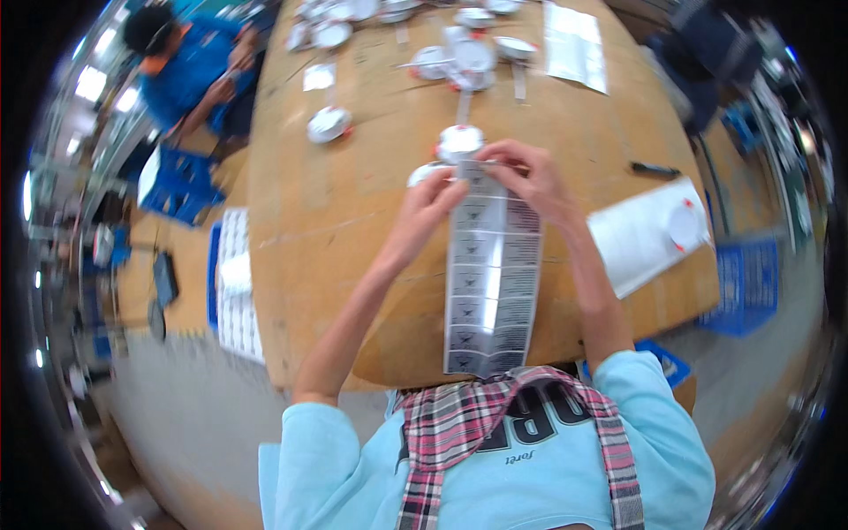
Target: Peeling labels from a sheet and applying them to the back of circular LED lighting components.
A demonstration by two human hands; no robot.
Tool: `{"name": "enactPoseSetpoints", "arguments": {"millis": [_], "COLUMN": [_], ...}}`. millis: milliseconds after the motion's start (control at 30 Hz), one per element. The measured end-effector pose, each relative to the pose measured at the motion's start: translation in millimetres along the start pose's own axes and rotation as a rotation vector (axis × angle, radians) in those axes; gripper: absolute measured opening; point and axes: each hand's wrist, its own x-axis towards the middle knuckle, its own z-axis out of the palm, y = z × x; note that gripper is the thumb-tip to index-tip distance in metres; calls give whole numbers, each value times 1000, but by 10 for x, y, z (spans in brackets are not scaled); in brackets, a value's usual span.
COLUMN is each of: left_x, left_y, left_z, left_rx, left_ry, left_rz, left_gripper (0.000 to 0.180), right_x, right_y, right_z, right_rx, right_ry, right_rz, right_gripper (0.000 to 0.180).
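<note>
A long silvery sheet of printed labels (493, 283) hangs between my hands and reaches down to the table's front edge. My left hand (429, 205) pinches its upper left corner. With thumb and fingers, my right hand (528, 177) grips the upper right corner. Just beyond the sheet's top edge sits a round white disc-shaped piece with red bits (460, 143). Another white round piece (424, 174) is partly hidden behind my left fingers.
More white round pieces (468, 64) are heaped at the table's far end. A white sheet (645, 237) bearing a round piece lies at right, near a black pen (654, 169). At left are a blue stool (181, 187) and a seated person in blue (190, 71).
</note>
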Motion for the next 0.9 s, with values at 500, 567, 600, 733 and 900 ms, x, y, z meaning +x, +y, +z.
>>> {"name": "enactPoseSetpoints", "arguments": {"millis": [500,567,600,733,900], "left_x": [-102,-162,-202,-211,-170], "left_y": [-295,-248,-224,-107,-21], "left_z": [-83,-82,-74,-105,-193], "left_rx": [-420,-480,-498,-435,-401], "left_ry": [304,232,265,278,278], "left_rz": [105,58,49,84,36], "left_gripper": [41,41,39,28,19], "right_x": [273,271,284,298,341], "right_y": [-116,-177,-202,-328,-381], "right_z": [210,242,264,264,255], "right_rx": [-130,-109,-91,-187,-246], "right_ry": [-272,-242,-251,-259,-321], "right_rz": [22,59,26,73,60], "right_gripper": [21,19,19,19,19]}}
